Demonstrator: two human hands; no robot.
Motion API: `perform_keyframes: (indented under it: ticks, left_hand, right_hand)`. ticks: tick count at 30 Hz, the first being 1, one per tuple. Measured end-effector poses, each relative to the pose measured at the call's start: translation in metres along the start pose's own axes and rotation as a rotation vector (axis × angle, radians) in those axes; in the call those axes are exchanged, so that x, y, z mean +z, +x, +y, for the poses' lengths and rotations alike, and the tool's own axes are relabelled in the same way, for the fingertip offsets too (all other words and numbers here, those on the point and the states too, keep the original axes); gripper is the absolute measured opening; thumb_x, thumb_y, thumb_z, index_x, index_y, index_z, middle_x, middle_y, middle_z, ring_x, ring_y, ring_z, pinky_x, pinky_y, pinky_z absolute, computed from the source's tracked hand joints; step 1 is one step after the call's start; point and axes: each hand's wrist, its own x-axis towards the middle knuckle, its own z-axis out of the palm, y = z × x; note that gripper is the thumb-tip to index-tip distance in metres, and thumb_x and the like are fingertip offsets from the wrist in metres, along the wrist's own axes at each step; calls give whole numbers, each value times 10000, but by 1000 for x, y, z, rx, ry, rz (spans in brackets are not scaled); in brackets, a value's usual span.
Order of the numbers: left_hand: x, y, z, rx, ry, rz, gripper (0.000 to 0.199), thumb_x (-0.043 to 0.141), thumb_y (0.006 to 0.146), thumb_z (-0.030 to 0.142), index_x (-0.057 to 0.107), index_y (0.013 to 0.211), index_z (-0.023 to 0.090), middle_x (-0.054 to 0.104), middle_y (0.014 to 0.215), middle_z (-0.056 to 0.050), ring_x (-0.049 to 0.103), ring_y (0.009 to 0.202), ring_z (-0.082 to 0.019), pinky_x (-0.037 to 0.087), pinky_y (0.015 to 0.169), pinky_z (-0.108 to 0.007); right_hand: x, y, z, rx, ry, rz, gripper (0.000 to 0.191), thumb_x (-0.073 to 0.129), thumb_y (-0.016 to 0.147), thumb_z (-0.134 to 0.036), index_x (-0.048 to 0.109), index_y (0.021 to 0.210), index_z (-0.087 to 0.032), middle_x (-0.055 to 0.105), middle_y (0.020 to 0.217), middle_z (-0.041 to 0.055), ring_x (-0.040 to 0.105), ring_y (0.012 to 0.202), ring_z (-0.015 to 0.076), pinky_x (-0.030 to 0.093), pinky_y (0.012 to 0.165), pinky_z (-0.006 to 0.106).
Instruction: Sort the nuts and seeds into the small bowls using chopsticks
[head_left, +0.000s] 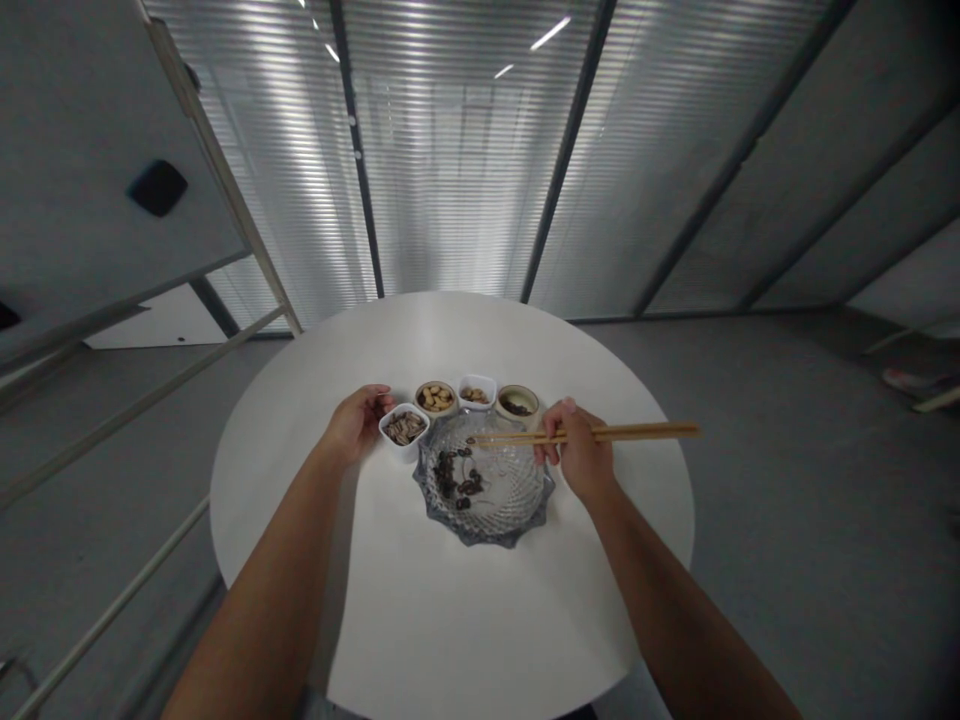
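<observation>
My right hand [579, 452] is shut on a pair of wooden chopsticks [600, 433], which reach left over a ribbed glass plate [510, 490] with their tips closed and nothing visible between them. Dark pieces of food [454, 478] lie in a heap on the plate's left side. My left hand [358, 424] holds nothing, its fingers loosely curled beside a white square bowl of striped seeds [404, 428]. Behind the plate stand a round bowl of pale nuts [435, 398], a white square bowl of small nuts [477, 393] and a round bowl of dark food [517, 403].
Everything stands on a round white table [442, 610], its far edge beyond the bowls. Grey floor [780, 500] surrounds it. A metal-framed board [112, 150] leans at the left, and a wall of glass with blinds [450, 170] rises behind.
</observation>
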Motion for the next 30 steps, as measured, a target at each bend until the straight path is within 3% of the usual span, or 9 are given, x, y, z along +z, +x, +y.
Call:
perform_keyframes:
  ticks: [7, 12, 14, 19, 21, 30]
  left_hand:
    - [4, -2, 2, -13, -7, 25, 59, 592, 743, 128, 603, 800, 128, 601, 639, -45, 580, 534, -144, 474, 513, -252]
    - [2, 0, 2, -11, 3, 16, 53, 587, 750, 131, 600, 800, 122, 603, 646, -46, 579, 537, -142, 477, 518, -251]
    - [1, 0, 1, -7, 8, 11, 50, 585, 752, 133, 598, 799, 121, 601, 645, -45, 579, 539, -142, 476, 516, -250]
    - [1, 0, 2, -16, 18, 20, 51, 582, 759, 138, 599, 804, 122, 601, 648, -45, 580, 539, -139, 475, 516, -248]
    - [1, -1, 3, -12, 22, 26, 58, 581, 761, 140, 601, 812, 124, 603, 651, -44, 581, 540, -140, 476, 519, -250]
    - [5, -3, 3, -10, 17, 29, 45, 586, 753, 137, 602, 792, 123, 605, 640, -47, 579, 532, -146, 475, 514, -258]
  right_hand:
    - [-18, 12, -8, -219, 80, 348, 439, 422, 906, -482, 503, 577, -203, 385, 373, -58, 463, 331, 118, 383, 381, 251]
    - [-27, 18, -7, -288, 102, 410, 402, 460, 890, -425, 521, 572, -187, 407, 405, -55, 444, 338, 104, 395, 380, 244]
    - [-26, 17, -5, -272, 145, 360, 394, 453, 892, -403, 521, 569, -188, 394, 386, -60, 418, 326, 99, 380, 367, 235]
    - [-12, 8, 0, -64, 82, 5, 346, 498, 871, -371, 518, 578, -188, 422, 394, -59, 444, 345, 94, 364, 387, 218]
    - [-7, 4, 3, -11, 24, -81, 357, 496, 872, -381, 519, 572, -188, 423, 388, -57, 456, 350, 98, 360, 390, 219]
    - [-3, 1, 10, 55, -80, -181, 427, 450, 904, -474, 525, 585, -200, 434, 382, -48, 452, 368, 114, 376, 405, 245]
